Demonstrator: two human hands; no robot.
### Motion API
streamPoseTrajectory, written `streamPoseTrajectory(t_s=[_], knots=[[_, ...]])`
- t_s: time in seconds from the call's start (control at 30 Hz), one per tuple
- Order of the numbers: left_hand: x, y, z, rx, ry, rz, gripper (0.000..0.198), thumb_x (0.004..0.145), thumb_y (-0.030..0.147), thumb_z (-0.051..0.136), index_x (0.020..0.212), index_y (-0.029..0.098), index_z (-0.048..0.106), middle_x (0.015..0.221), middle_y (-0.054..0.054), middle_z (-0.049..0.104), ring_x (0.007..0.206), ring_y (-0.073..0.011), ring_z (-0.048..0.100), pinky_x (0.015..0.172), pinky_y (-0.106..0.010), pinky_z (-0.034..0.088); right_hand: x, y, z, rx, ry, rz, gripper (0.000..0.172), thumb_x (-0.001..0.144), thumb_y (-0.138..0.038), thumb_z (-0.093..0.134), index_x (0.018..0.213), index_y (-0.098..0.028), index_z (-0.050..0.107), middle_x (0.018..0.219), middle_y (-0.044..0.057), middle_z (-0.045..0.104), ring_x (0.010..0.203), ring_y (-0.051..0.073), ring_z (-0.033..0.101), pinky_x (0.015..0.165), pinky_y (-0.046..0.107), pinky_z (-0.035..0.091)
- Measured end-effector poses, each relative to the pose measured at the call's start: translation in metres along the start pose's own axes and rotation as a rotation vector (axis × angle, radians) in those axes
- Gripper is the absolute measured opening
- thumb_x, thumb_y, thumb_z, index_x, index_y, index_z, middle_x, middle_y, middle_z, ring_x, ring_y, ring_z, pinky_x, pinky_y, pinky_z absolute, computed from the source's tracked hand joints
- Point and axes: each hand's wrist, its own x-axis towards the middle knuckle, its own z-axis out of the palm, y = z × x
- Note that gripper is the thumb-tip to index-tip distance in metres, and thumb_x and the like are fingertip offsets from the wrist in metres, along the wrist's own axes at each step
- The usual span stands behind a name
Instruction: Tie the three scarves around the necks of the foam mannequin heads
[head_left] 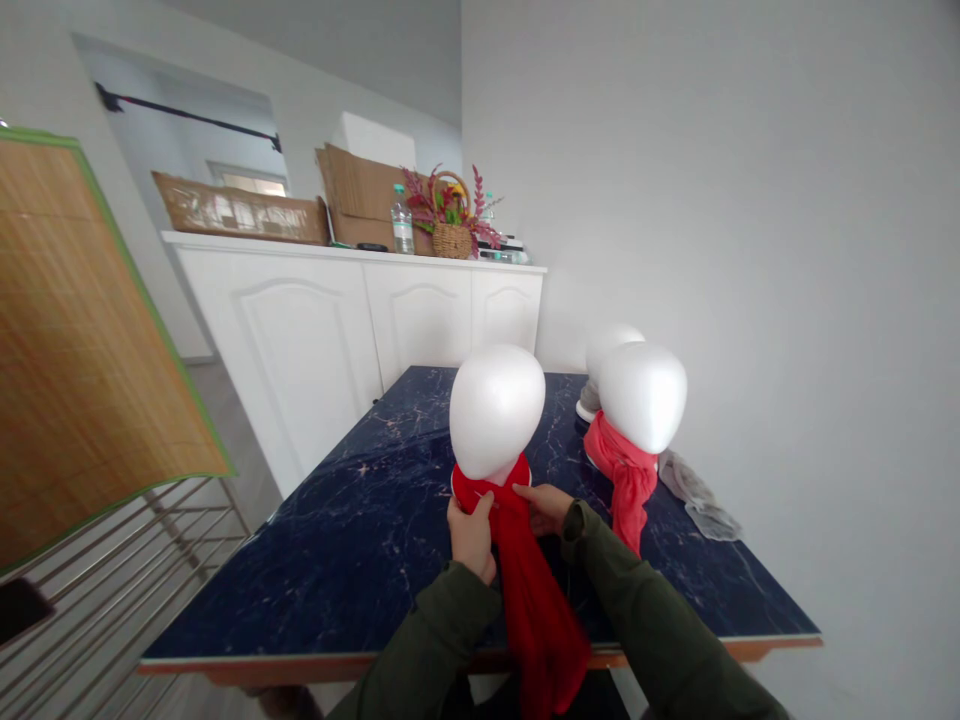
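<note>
Head view: both hands (472, 538) seemingly pinch red scarf (526, 580).

Scarf (527, 588) around mannequin (497, 408), cabinet (304, 335) behind table (360, 540)

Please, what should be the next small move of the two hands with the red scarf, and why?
Probably a gentle pull to snug the red scarf at the front: the left hand and right hand both hold it there, just below the white mannequin head, while its long end hangs over the edge of the table.
</note>
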Motion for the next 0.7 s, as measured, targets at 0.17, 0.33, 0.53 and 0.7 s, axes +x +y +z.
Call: streamPoseTrajectory(t_s=[0.17,0.33,0.53,0.7], knots=[[-0.016,0.011,0.008,-0.202,0.078,-0.260,0.009,0.078,0.011,0.054,0.086,0.015,0.053,0.075,-0.003,0.064,0.076,-0.0139,0.065,0.078,-0.028,0.052,-0.003,-0.001,0.011,0.018,-0.006,-0.007,0.034,0.081,-0.043,0.054,0.068,-0.011,0.058,0.052,0.002,0.058,0.041,0.011,0.051,0.044,0.024,0.044],[-0.018,0.017,0.010,-0.178,-0.051,-0.541,0.017,0.083,0.023,0.049,0.087,0.009,0.058,0.073,-0.010,0.066,0.072,-0.0199,0.066,0.075,-0.033,0.054,-0.004,0.002,0.020,0.130,0.002,-0.083,0.031,0.074,-0.040,0.063,0.081,-0.011,0.062,0.071,0.006,0.066,0.057,0.012,0.058,0.062,0.025,0.048],[-0.004,0.015,0.004,-0.089,-0.124,-0.680,0.021,0.082,0.024,0.049,0.091,0.007,0.058,0.077,-0.012,0.067,0.071,-0.0222,0.066,0.070,-0.035,0.053,0.001,0.001,0.021,0.306,-0.062,-0.005,0.016,0.080,-0.027,0.053,0.086,-0.013,0.060,0.071,0.004,0.065,0.058,0.013,0.058,0.064,0.026,0.048],[0.004,0.024,-0.005,-0.132,-0.065,-0.512,0.016,0.086,0.018,0.042,0.092,0.015,0.057,0.072,-0.003,0.066,0.060,-0.0123,0.064,0.064,-0.023,0.052,0.007,-0.002,0.005,0.463,-0.092,0.040,0.024,0.087,-0.027,0.035,0.077,-0.016,0.054,0.063,0.001,0.061,0.055,0.011,0.057,0.062,0.023,0.046]])
